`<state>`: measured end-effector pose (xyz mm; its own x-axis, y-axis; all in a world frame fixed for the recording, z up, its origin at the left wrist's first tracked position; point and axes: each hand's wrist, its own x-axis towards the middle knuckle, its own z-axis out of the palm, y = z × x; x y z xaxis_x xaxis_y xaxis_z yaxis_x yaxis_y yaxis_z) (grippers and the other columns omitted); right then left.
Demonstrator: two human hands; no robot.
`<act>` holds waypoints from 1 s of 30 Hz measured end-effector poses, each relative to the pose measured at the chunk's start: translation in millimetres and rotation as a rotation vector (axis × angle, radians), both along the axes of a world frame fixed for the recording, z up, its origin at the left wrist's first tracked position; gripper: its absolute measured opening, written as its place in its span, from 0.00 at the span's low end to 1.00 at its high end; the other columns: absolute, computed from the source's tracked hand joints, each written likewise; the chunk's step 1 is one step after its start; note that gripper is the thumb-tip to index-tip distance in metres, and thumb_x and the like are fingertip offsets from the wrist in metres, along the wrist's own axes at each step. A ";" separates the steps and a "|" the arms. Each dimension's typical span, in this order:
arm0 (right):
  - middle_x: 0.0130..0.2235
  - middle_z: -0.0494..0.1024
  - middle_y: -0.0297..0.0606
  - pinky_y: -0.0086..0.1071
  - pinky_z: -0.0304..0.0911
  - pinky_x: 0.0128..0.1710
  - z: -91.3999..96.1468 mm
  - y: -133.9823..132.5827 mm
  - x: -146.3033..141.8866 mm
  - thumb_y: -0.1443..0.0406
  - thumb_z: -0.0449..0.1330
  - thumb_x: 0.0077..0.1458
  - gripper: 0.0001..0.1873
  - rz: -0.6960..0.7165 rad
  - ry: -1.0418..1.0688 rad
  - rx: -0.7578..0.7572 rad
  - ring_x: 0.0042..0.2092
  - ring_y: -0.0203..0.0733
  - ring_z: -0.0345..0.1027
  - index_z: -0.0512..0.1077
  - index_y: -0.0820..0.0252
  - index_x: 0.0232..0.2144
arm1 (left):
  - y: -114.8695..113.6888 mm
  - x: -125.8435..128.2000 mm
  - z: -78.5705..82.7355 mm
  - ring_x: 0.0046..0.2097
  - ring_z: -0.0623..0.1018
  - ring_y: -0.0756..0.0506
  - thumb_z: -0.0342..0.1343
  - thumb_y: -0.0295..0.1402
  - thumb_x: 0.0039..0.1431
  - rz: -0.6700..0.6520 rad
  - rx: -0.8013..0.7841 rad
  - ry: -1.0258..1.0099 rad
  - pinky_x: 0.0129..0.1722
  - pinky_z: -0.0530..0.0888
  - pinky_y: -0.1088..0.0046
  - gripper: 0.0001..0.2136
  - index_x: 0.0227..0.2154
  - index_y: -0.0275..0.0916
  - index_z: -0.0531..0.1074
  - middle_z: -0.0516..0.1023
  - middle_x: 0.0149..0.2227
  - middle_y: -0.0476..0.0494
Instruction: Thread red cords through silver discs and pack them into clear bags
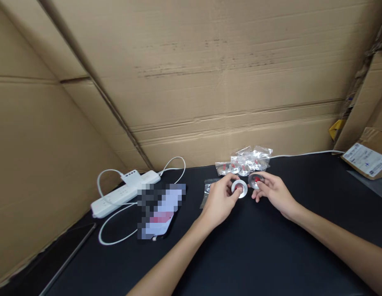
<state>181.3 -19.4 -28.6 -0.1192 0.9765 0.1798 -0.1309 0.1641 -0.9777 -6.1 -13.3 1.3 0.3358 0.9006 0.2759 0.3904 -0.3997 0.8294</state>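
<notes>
My left hand (221, 198) is closed on a small white ring-shaped disc with a red centre (239, 188), held just above the black table (240, 255). My right hand (272, 191) pinches a second round piece, grey with a red centre (256, 180). The two pieces sit side by side, nearly touching. Behind them lies a heap of small clear plastic bags (247, 160) with red and white parts inside. A flat clear bag (207, 190) lies under my left hand's knuckles.
A white power strip (125, 193) with white cables lies at the left, beside a phone (160, 210). Cardboard sheets (209, 74) wall in the back and left. A cardboard box with a label (368, 158) stands at the right.
</notes>
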 end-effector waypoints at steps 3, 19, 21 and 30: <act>0.28 0.75 0.37 0.36 0.68 0.28 1.6 -5.4 -2.1 0.61 0.56 0.60 0.17 -0.104 -0.253 0.200 0.26 0.40 0.70 0.72 0.59 0.50 | 0.8 3.7 -3.2 0.21 0.72 0.51 0.57 0.37 0.57 -0.066 -0.236 -0.207 0.17 0.64 0.78 0.10 0.40 0.40 0.67 0.72 0.27 0.51; 0.45 0.76 0.43 0.41 0.68 0.46 15.3 -19.5 -3.9 0.68 0.53 0.63 0.19 -0.103 -0.630 0.630 0.44 0.45 0.71 0.70 0.53 0.55 | -6.4 13.8 -7.0 0.34 0.78 0.49 0.60 0.27 0.58 -0.241 -0.784 -0.836 0.41 0.77 0.71 0.03 0.33 0.30 0.75 0.77 0.32 0.41; 0.48 0.74 0.44 0.43 0.68 0.48 17.5 -21.3 -3.7 0.67 0.52 0.64 0.21 -0.071 -0.654 0.631 0.47 0.46 0.70 0.68 0.52 0.57 | -5.9 13.2 -4.5 0.37 0.78 0.47 0.57 0.25 0.60 -0.217 -0.831 -0.917 0.46 0.76 0.68 0.05 0.35 0.30 0.76 0.78 0.34 0.40; 0.53 0.72 0.43 0.46 0.65 0.53 19.3 -20.3 -0.6 0.66 0.52 0.64 0.19 -0.088 -0.669 0.651 0.53 0.49 0.68 0.69 0.50 0.56 | -5.1 11.3 -2.2 0.44 0.79 0.44 0.59 0.28 0.60 -0.258 -0.804 -0.984 0.55 0.72 0.63 0.06 0.36 0.30 0.76 0.78 0.39 0.36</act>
<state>180.7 -39.7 -9.3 -0.3259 0.7179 0.6152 0.4641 0.6884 -0.5574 5.2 -18.3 -0.8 0.4898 0.8681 -0.0804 -0.5301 0.3697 0.7631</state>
